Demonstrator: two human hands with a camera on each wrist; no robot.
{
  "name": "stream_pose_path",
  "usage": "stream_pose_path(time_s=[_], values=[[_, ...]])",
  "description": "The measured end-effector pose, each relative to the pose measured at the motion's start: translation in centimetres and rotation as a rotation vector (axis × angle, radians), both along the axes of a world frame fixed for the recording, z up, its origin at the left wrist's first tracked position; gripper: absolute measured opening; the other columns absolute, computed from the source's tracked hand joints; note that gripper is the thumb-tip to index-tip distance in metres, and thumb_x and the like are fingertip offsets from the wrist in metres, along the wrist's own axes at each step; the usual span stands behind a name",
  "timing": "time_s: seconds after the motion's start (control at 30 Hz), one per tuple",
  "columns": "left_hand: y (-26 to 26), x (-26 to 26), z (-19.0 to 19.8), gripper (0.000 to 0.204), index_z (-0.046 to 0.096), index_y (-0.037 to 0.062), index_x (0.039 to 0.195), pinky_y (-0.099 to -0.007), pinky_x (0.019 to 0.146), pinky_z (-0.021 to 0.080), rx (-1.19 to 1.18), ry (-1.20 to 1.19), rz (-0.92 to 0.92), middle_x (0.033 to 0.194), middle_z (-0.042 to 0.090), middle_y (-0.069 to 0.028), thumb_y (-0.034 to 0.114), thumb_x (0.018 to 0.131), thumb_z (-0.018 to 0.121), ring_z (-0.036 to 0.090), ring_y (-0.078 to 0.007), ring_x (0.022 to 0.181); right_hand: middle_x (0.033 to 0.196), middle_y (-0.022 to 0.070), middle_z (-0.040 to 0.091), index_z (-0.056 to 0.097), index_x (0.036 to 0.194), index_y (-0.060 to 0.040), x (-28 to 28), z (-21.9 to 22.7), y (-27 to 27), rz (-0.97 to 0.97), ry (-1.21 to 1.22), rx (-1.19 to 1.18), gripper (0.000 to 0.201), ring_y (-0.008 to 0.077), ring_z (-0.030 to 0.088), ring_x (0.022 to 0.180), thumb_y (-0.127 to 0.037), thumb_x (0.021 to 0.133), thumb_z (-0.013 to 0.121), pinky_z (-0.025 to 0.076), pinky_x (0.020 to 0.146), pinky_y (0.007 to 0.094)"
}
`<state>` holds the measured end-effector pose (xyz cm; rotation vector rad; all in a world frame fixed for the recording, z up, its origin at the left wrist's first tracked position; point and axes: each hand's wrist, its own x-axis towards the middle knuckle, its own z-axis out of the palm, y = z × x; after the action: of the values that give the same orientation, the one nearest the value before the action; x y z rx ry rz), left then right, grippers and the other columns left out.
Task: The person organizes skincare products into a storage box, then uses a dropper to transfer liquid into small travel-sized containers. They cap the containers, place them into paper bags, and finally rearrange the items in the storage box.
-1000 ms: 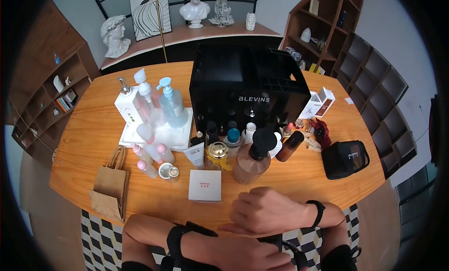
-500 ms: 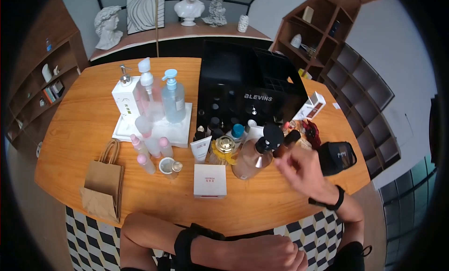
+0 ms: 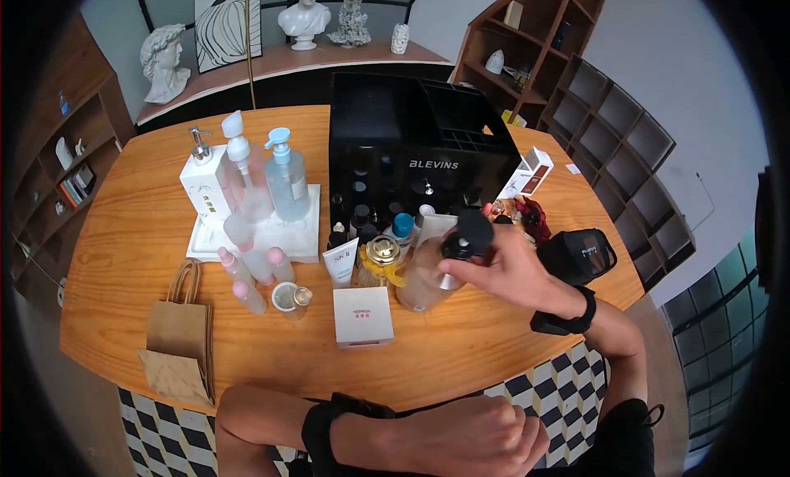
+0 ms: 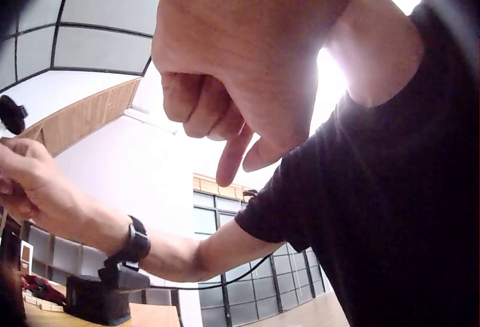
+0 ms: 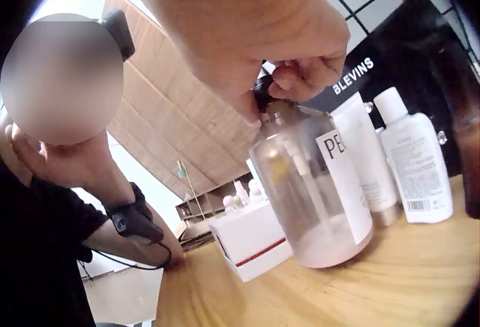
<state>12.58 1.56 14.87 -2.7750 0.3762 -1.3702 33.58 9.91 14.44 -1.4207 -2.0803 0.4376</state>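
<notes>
Plainly, the right hand [image 3: 517, 270] had its thumb and fingers closed round the black pump head [image 3: 471, 234] of a large, clear plastic bottle [image 3: 423, 281] with a faint pinkish tint. The bottle stood on the light wooden table [image 3: 271, 349], towards the near side, in front of the black case [image 3: 424, 140] lettered BLEVINS. It had a rounded shoulder and smooth, see-through walls, with a pale dip tube [image 5: 313, 184] running down inside. A shallow layer of pale pink liquid [image 5: 330, 250] lay at the bottom, and a white label [image 5: 346, 184] with large black letters, partly out of sight, ran down one side.

Beside it were a square white box [image 3: 363, 315] with small red print, a gold-capped glass bottle [image 3: 382, 259] tied with yellow ribbon, and a white tube [image 5: 369, 158]. The left hand [image 3: 453, 436] was held low before the person's body, loosely curled and holding nothing.
</notes>
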Motion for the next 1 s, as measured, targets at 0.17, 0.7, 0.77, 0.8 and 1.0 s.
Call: stream_pose_path(time_s=[0.17,0.7,0.77,0.8,1.0], values=[[0.1,0.1,-0.3,0.019,0.062,0.0018,0.070,-0.0308,0.044,0.045,-0.060,0.038,-0.056,0.057,0.054,-0.0042,0.018,0.081,0.064,0.058,-0.0145,0.049,0.068,-0.0118,0.046,0.075,0.109,-0.0017,2.5,5.1,-0.6,-0.144,0.309,-0.095,0.036,0.0009,0.043,0.061,-0.029,0.089,0.090,0.031,0.054,0.0225],[0.0,0.2,-0.6,0.020,0.064,0.0014,0.073,-0.0313,0.046,0.049,-0.070,0.083,-0.038,0.061,0.060,-0.0076,0.015,0.087,0.066,0.065,-0.0177,0.053,0.091,0.0118,0.076,0.079,0.107,0.0069,8.0,15.6,16.6,-0.352,-0.014,0.415,0.057,0.0134,0.068,0.081,-0.048,0.091,0.078,0.057,0.077,0.0326],[0.2,0.1,-0.5,0.021,0.063,0.0020,0.072,-0.0314,0.045,0.049,-0.065,0.059,-0.028,0.060,0.060,-0.0073,0.016,0.087,0.067,0.064,-0.0180,0.052,0.083,0.0127,0.076,0.077,0.106,0.0095,6.9,14.7,17.6,-0.377,-0.030,0.393,0.058,0.0166,0.072,0.077,-0.047,0.091,0.077,0.058,0.074,0.0330],[0.3,0.0,-0.4,0.021,0.063,0.0020,0.072,-0.0314,0.045,0.049,-0.060,0.061,-0.024,0.060,0.060,-0.0073,0.016,0.087,0.067,0.064,-0.0180,0.052,0.082,0.0134,0.076,0.077,0.105,0.0099,7.1,14.3,18.5,-0.369,-0.047,0.387,0.058,0.0172,0.072,0.075,-0.046,0.091,0.077,0.058,0.073,0.0334],[0.4,-0.1,-0.2,0.023,0.063,0.0030,0.071,-0.0309,0.045,0.048,-0.064,0.029,-0.006,0.060,0.059,-0.0066,0.017,0.088,0.069,0.063,-0.0178,0.052,0.084,0.0180,0.076,0.077,0.101,0.0106,5.9,11.2,21.3,-0.368,-0.131,0.266,0.057,0.0227,0.074,0.078,-0.045,0.092,0.074,0.058,0.079,0.0386]])
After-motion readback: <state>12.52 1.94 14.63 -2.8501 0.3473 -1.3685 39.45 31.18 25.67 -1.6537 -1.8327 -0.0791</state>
